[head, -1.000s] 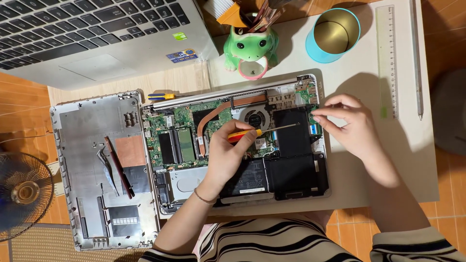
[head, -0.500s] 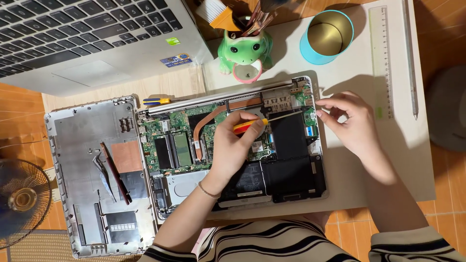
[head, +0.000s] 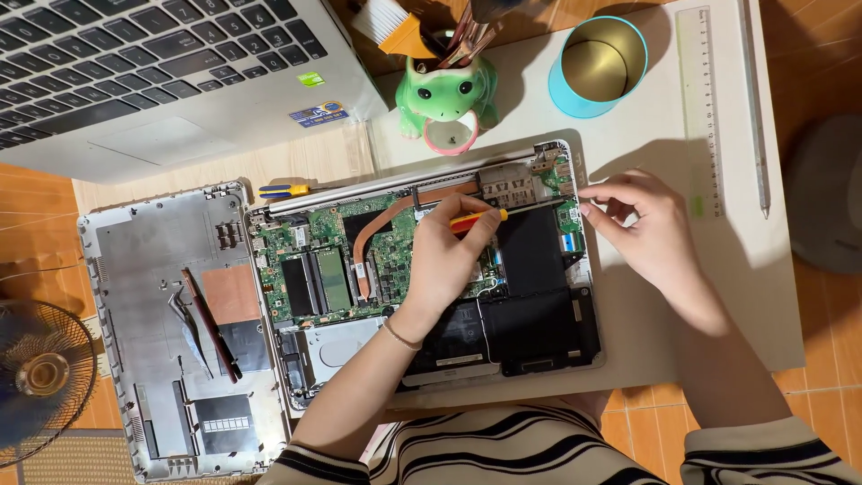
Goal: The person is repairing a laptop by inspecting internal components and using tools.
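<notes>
An opened laptop base [head: 588,355] lies in front of me, its green circuit board [head: 310,238], copper heat pipe [head: 382,224] and black battery [head: 539,332] exposed. My left hand [head: 444,260] rests over the middle of the board and grips a red and yellow screwdriver [head: 480,218] that points right along the upper edge. My right hand [head: 642,224] pinches at the base's upper right corner, beside a green connector board [head: 567,216]; whether it holds anything small I cannot tell.
The removed grey bottom cover [head: 153,269] lies to the left with black tweezers [head: 211,323] on it. A second laptop [head: 135,63] is open at top left. Behind stand a green frog holder [head: 446,94] and a blue cup [head: 600,67]; a ruler [head: 700,108] lies right, a fan [head: 40,377] far left.
My left hand drew the screwdriver in toward the palm, so less of its shaft shows. My right hand stayed at the base's upper right corner. The view shifted a little.
</notes>
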